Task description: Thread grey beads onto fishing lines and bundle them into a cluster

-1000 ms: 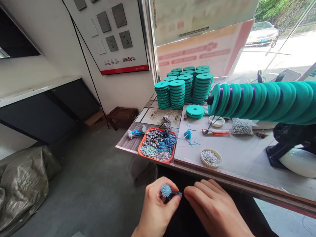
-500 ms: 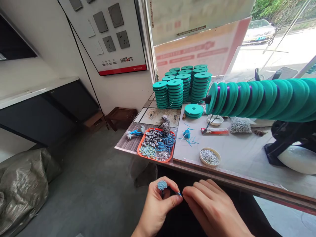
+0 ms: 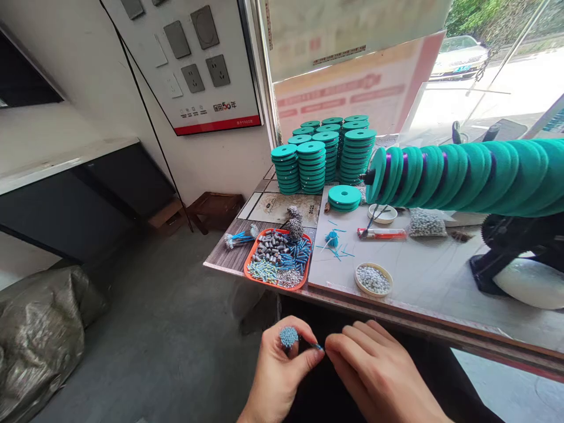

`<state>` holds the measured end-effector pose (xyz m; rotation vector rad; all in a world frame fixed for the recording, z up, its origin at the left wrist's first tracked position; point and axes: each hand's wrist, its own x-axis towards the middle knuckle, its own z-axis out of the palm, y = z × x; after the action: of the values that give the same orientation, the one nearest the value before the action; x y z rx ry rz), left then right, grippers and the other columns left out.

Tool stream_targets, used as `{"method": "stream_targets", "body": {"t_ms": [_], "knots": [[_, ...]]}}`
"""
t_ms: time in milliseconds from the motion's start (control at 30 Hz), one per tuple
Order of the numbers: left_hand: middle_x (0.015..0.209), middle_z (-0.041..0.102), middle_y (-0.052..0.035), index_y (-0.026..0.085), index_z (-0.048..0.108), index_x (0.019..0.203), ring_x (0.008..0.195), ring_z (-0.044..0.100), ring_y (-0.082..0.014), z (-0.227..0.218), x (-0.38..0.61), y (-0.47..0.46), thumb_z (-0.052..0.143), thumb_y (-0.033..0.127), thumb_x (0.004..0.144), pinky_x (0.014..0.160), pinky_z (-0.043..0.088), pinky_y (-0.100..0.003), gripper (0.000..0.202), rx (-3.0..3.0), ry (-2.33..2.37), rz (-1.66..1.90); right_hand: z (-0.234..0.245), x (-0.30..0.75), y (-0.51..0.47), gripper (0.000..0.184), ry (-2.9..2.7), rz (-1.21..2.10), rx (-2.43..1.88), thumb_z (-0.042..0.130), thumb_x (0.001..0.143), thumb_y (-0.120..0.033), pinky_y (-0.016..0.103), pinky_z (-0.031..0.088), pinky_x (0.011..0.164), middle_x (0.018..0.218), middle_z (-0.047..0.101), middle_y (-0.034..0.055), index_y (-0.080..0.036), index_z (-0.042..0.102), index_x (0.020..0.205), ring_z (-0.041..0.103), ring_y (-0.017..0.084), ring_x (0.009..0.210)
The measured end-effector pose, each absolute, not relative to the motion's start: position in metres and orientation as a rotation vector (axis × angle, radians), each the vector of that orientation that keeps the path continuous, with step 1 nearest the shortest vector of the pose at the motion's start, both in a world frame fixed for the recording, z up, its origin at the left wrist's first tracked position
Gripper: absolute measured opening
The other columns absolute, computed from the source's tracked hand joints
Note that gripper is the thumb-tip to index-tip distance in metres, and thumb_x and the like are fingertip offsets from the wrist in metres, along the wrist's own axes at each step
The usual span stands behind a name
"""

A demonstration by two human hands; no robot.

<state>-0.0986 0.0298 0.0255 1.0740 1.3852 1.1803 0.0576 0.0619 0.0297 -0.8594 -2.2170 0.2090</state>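
Note:
My left hand (image 3: 282, 367) is closed around a bundle whose round end is a cluster of small pale-blue tips (image 3: 289, 336). Between its thumb and forefinger it pinches a small blue piece (image 3: 318, 346). My right hand (image 3: 379, 367) has its fingertips pressed together right at the end of that piece; what they grip is too small to make out. Both hands are held below the table's front edge. Beyond them, an orange tray (image 3: 245, 267) holds grey cylinders (image 3: 272, 247), blue ribbed pieces (image 3: 296, 257), pale green-yellow pieces (image 3: 263, 270) and small silvery bits (image 3: 289, 277).
Stacked green foam discs (image 3: 311, 167) stand at the back. More discs (image 3: 462, 176) fill a rod reaching in from the right. A dish of pale beads (image 3: 373, 280), a red-handled cutter (image 3: 382, 234), a bead bag (image 3: 426, 223) and blue strips (image 3: 332, 238) lie on the board.
The view has shifted very slightly. My hands keep almost the same pose, with the small blue piece still pinched in my left fingertips.

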Motion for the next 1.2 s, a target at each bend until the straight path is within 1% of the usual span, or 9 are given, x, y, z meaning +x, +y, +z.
{"method": "stream_targets", "body": {"t_ms": [200,367,667,833,1033,1200], "knots": [[0.067,0.058,0.0002,0.017,0.059,0.065,0.064,0.055,-0.0142,0.0301,-0.0991,0.0296,0.065,0.008,0.069,0.061,0.042,-0.024,0.012,1.453,1.498,1.197,0.0290,0.0573,0.0611,0.033,-2.242,0.215,-0.856,0.035,0.093,-0.013,0.026,0.025,0.056,0.055,0.050,-0.0024,-0.019,0.052,0.065,0.042,0.013,0.051],[0.067,0.059,-0.0008,0.017,0.058,0.067,0.062,0.057,-0.0140,0.0298,-0.0997,0.0273,0.063,0.006,0.072,0.059,0.044,-0.023,0.013,1.751,1.535,1.209,0.0289,0.0573,0.0607,0.031,-2.231,0.215,-0.863,0.036,0.090,-0.010,0.026,0.025,0.056,0.056,0.051,-0.0022,-0.019,0.053,0.066,0.043,0.013,0.052],[0.067,0.059,0.0001,0.018,0.057,0.066,0.062,0.058,-0.0147,0.0304,-0.0987,0.0272,0.064,0.006,0.070,0.059,0.046,-0.024,0.015,1.627,1.554,1.212,0.0278,0.0593,0.0597,0.026,-2.250,0.283,-0.866,0.039,0.089,-0.011,0.026,0.027,0.056,0.059,0.053,-0.0019,-0.019,0.053,0.070,0.046,0.013,0.053],[0.067,0.059,0.0004,0.018,0.057,0.066,0.062,0.058,-0.0143,0.0288,-0.0999,0.0272,0.065,0.006,0.070,0.059,0.045,-0.024,0.015,1.656,1.527,1.229,0.0257,0.0595,0.0599,0.022,-2.274,0.341,-0.862,0.040,0.088,-0.010,0.025,0.030,0.056,0.061,0.054,-0.0019,-0.020,0.051,0.072,0.048,0.012,0.054],[0.068,0.058,-0.0001,0.018,0.056,0.067,0.063,0.058,-0.0144,0.0285,-0.0998,0.0252,0.064,0.006,0.072,0.059,0.045,-0.024,0.015,1.691,1.504,1.232,0.0266,0.0609,0.0608,0.017,-2.361,0.495,-0.860,0.042,0.087,-0.009,0.024,0.034,0.056,0.066,0.056,-0.0014,-0.021,0.050,0.078,0.051,0.012,0.058],[0.069,0.059,-0.0004,0.018,0.056,0.067,0.064,0.058,-0.0142,0.0280,-0.1004,0.0259,0.064,0.006,0.073,0.059,0.045,-0.024,0.015,1.739,1.467,1.230,0.0307,0.0614,0.0596,0.015,-2.366,0.544,-0.865,0.043,0.085,-0.009,0.022,0.037,0.055,0.065,0.055,-0.0016,-0.020,0.049,0.077,0.052,0.012,0.058]]}}
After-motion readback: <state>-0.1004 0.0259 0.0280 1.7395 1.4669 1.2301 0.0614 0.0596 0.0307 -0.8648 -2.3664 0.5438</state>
